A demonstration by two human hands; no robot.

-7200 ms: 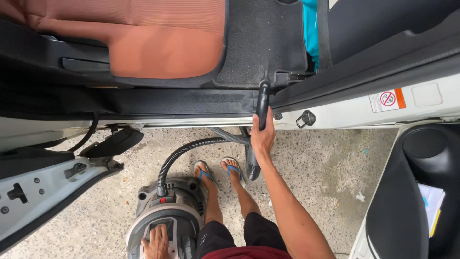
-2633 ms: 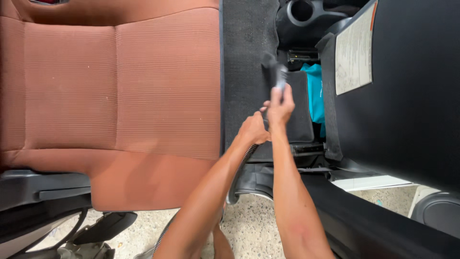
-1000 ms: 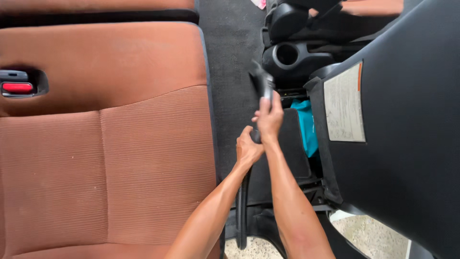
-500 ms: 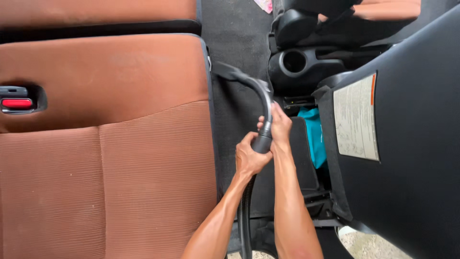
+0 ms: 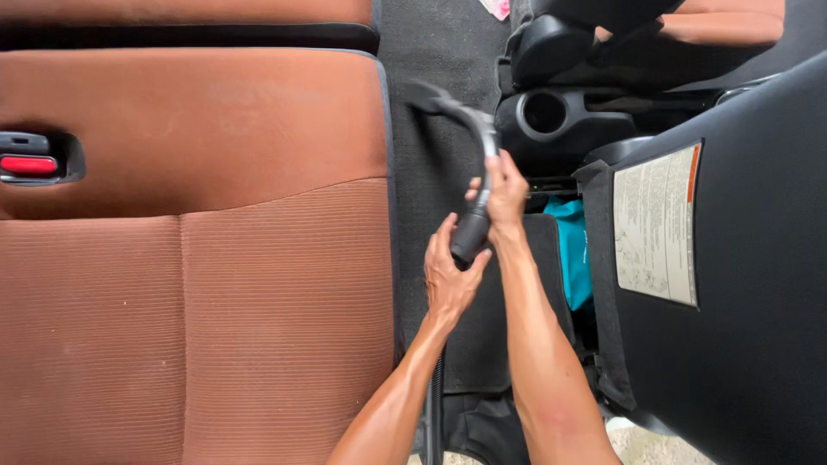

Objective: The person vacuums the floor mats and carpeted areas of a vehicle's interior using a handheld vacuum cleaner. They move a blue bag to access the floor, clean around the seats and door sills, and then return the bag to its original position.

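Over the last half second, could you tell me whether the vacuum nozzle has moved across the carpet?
Yes: the vacuum nozzle has swung left, away from the cup holder, toward the brown seat.

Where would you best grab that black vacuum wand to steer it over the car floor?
Grip the thick black cuff where the hose meets the curved vacuum wand, coming from below. Left hand wraps it there; right hand steadies the bend above, leaving the nozzle free.
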